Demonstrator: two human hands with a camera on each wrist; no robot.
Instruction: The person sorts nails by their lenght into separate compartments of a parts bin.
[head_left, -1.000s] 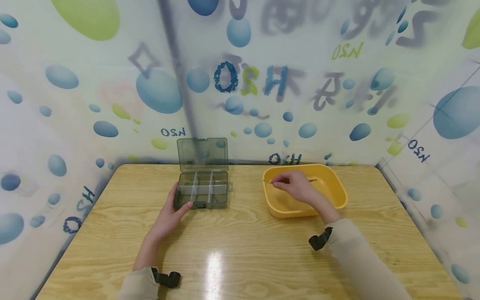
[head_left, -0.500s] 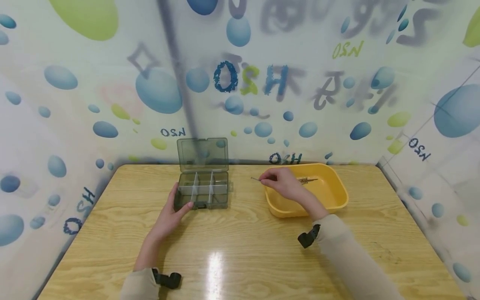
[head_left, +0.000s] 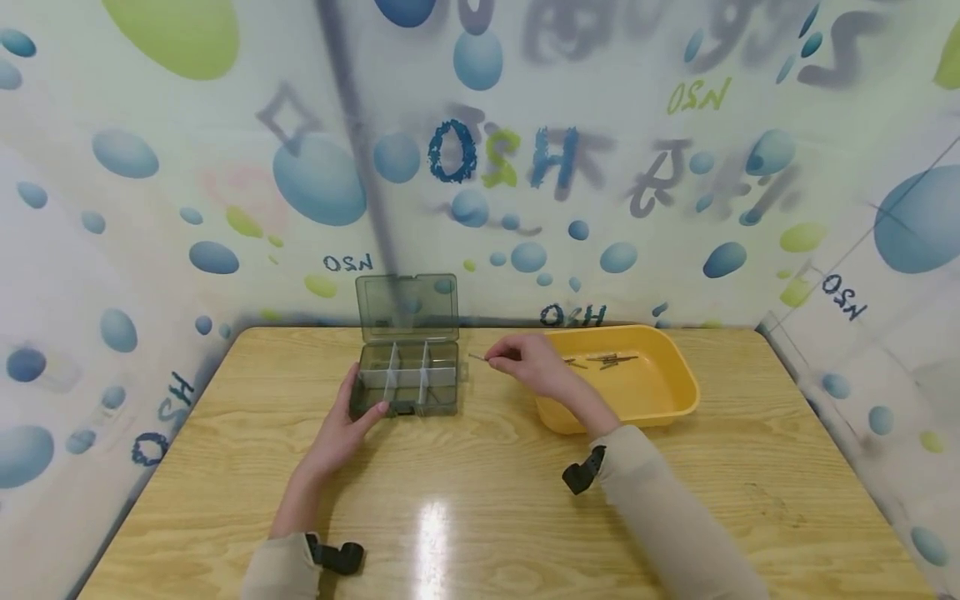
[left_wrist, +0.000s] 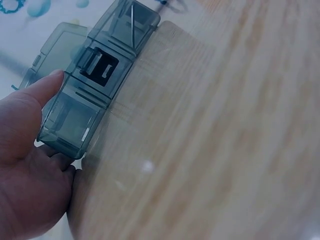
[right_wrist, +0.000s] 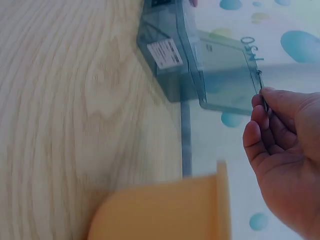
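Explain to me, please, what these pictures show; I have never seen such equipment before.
The work is done by a person, not a machine. The wide pictures come from a camera worn on the head; the two closer ones come from the wrist cameras, the small black devices. On the wooden table stand a see-through divided box with its lid raised, and a yellow tray holding several thin pieces. The left hand grips the box at its left side. The right hand pinches one thin rod, seen between box and tray in the head view. What exactly the pieces are, I cannot tell.
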